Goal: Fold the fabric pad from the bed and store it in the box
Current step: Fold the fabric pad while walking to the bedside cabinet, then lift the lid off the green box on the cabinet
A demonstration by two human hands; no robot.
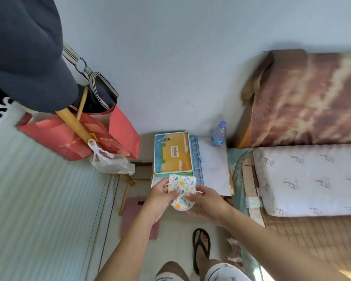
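Note:
The fabric pad (pixel 182 189) is white with orange flowers and green leaves, folded into a small packet. Both hands hold it in the air just in front of the box. My left hand (pixel 162 196) grips its left edge with the thumb on top. My right hand (pixel 208 203) holds its right and lower side from beneath. The box (pixel 173 153) is a flat tin with an orange and green picture on its closed lid. It rests on a small white-covered bedside stand (pixel 213 169), just beyond the pad.
A blue plastic rack (pixel 197 159) lies against the box's right side and a water bottle (pixel 218 134) stands behind it. The bed with a white pillow (pixel 308 179) and brown blanket (pixel 304 98) is at right. A red paper bag (pixel 75 136) hangs at left.

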